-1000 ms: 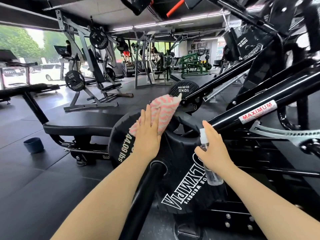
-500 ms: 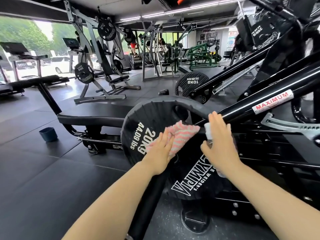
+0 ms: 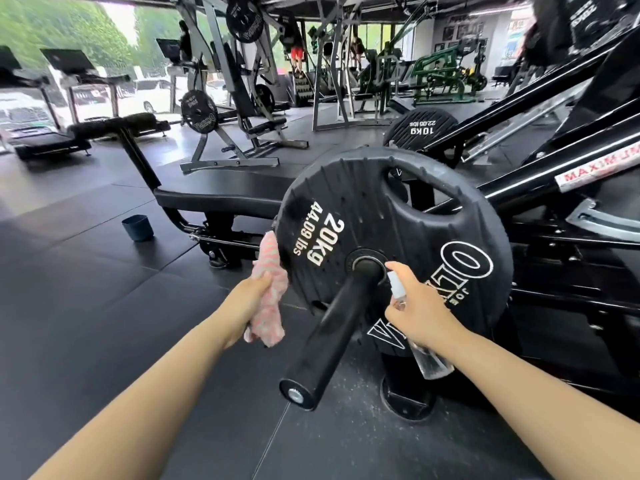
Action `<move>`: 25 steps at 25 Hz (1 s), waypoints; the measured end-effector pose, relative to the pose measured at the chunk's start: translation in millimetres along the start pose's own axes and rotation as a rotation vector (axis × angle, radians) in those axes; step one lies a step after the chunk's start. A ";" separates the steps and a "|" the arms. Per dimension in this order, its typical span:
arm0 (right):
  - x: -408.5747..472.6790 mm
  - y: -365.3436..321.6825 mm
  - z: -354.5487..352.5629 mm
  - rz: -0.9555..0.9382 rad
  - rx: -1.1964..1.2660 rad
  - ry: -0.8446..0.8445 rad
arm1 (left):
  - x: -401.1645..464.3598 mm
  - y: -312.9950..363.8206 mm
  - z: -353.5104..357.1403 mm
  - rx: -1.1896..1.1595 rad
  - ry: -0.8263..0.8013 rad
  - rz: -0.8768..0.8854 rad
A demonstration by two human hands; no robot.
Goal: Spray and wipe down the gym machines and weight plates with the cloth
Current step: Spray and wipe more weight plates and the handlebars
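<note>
At the frame's centre hangs the 20kg weight plate (image 3: pixel 391 244) on its black peg (image 3: pixel 332 334). Left hand (image 3: pixel 247 299), at seven o'clock of the hub, grips the pink cloth (image 3: pixel 270 299) against the plate's edge. Right hand (image 3: pixel 417 308), at five o'clock, fingers curled, holds the clear spray bottle (image 3: pixel 427 358).

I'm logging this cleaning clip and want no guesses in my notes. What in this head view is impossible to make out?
- Spray bottle: its middle is hidden by the right hand; liquid level unclear.
- 20kg plate: lower lettering is covered by the bar and right hand.
- Machine label: cut off by the right edge.
- Cloth: the part inside the left hand is hidden.
</note>
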State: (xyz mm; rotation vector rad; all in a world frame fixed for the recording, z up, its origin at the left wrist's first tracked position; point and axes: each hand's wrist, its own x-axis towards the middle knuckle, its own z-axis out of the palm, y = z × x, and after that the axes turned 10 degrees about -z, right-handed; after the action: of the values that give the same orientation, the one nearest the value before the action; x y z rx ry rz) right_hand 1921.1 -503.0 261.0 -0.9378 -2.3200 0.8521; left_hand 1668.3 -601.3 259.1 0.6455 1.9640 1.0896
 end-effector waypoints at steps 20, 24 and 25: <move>18.9 -17.9 -18.6 0.013 0.460 0.280 | -29.1 41.2 29.7 0.549 -0.216 0.379; 35.7 -32.2 -38.2 -0.084 0.327 0.445 | -37.9 89.1 14.0 0.583 0.385 0.677; 38.0 -39.2 -46.7 -0.134 0.296 0.503 | -43.5 103.7 10.7 0.528 0.470 0.791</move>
State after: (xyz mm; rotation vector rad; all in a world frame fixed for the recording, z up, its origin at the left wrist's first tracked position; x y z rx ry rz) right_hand 1909.5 -480.3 328.1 -0.7538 -1.7492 0.7709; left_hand 1707.6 -575.9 362.0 1.6790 2.5084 1.2423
